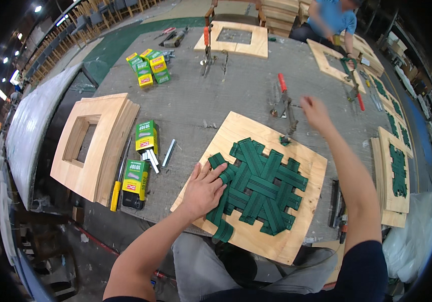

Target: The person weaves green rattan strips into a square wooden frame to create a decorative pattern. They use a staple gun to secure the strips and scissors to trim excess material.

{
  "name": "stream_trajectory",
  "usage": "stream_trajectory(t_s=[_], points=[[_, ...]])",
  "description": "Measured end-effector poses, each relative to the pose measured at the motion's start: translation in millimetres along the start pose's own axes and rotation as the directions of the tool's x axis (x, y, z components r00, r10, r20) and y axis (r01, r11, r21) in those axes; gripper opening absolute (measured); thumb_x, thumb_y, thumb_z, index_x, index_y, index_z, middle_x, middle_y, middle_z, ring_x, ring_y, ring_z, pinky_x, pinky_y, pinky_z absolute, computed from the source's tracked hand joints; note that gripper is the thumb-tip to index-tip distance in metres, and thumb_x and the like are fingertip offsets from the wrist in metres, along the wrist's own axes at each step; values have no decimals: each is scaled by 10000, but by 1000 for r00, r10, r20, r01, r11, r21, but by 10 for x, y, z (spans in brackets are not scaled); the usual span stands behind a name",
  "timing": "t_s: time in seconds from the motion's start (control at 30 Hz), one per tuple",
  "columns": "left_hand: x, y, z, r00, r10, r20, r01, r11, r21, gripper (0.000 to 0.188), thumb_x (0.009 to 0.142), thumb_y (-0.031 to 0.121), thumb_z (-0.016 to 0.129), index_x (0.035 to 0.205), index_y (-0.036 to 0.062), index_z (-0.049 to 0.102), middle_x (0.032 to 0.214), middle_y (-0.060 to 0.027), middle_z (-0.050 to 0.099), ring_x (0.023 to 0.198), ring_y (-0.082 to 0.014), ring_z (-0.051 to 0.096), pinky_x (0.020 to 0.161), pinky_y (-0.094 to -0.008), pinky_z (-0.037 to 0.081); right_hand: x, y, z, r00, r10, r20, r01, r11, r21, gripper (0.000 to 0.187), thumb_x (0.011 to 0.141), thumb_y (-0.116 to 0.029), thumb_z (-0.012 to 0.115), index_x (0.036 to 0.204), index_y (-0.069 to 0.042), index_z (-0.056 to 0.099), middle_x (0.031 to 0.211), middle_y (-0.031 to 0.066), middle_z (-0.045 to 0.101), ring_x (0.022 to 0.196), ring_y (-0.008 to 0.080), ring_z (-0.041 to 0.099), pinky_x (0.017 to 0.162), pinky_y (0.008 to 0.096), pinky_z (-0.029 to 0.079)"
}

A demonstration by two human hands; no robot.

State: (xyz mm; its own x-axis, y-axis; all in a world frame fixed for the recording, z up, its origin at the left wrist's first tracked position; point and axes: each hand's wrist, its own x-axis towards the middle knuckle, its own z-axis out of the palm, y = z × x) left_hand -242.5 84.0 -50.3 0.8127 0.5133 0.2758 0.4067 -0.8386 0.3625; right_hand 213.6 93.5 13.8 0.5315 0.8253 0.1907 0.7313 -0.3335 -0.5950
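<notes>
My left hand (203, 190) lies on the near left side of a square plywood panel (306, 162), fingers spread over loose green webbing straps (221, 201). Woven green webbing (263, 187) crosses the panel's middle, with dark gaps between the bands. My right hand (316, 113) is raised beyond the panel's far right edge, slightly blurred, its fingers curled in. Whatever they hold, if anything, cannot be made out. Beside that hand stands a toggle clamp (282, 83) with a red handle. A small green scrap of webbing (284, 140) sits at the panel's far edge.
Stacked wooden frames (112, 146) stand at the left, near staple boxes (147, 135), a phone (133, 200) and a yellow-handled screwdriver (115, 194). A staple gun (174, 39) lies far back. Finished panels (397, 168) lie right. A co-worker (344, 22) handles another frame (329, 60).
</notes>
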Motion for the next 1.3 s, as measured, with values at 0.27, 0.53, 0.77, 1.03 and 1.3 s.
stream_trajectory(t_s=[0.27, 0.53, 0.77, 1.03, 1.3], points=[[20, -59, -91, 990, -108, 94, 110, 994, -24, 259, 901, 164, 729, 1147, 90, 693, 1562, -17, 503, 1472, -351, 412, 1241, -565, 257, 1450, -528, 1104, 894, 330, 304, -406, 882, 237, 591, 1042, -313, 587, 1540, -63, 390, 984, 100, 669, 640, 177, 581, 497, 358, 453], [-9, -33, -87, 990, -120, 79, 123, 992, -38, 236, 911, 159, 712, 1134, 86, 698, 1550, -34, 512, 1441, -371, 437, 1231, -574, 263, 1680, -658, 832, 984, 107, -140, -47, 924, 379, 384, 1051, -413, 585, 1121, -36, 614, 657, 68, 593, 486, 187, 577, 466, 376, 460], [27, -3, -119, 998, -55, -11, 55, 998, -5, 186, 949, 180, 664, 1072, 43, 692, 1505, -56, 554, 1373, -389, 480, 1203, -591, 289, 1173, -984, -148, 977, 47, 206, -152, 836, 528, 475, 1079, -514, 478, 1143, -59, 599, 901, 94, 691, 777, 174, 670, 641, 360, 508], [51, 90, -50, 999, 1, -38, -1, 1000, -1, 191, 970, 217, 638, 999, 36, 689, 1472, -46, 586, 1346, -372, 502, 1184, -582, 332, -368, -761, -684, 998, -64, -13, 64, 904, 423, 403, 1053, -289, 600, 1363, -33, 620, 1220, 95, 710, 1046, 184, 651, 901, 340, 525], [-83, 57, -54, 994, -28, -105, 32, 999, 37, 196, 976, 214, 629, 968, 30, 694, 1465, -51, 591, 1333, -332, 522, 1175, -577, 346, -4104, -41, -801, 724, 463, 511, -591, 799, 114, 323, 1022, -325, 637, 947, -16, 696, 823, 74, 730, 667, 135, 664, 624, 325, 540]])
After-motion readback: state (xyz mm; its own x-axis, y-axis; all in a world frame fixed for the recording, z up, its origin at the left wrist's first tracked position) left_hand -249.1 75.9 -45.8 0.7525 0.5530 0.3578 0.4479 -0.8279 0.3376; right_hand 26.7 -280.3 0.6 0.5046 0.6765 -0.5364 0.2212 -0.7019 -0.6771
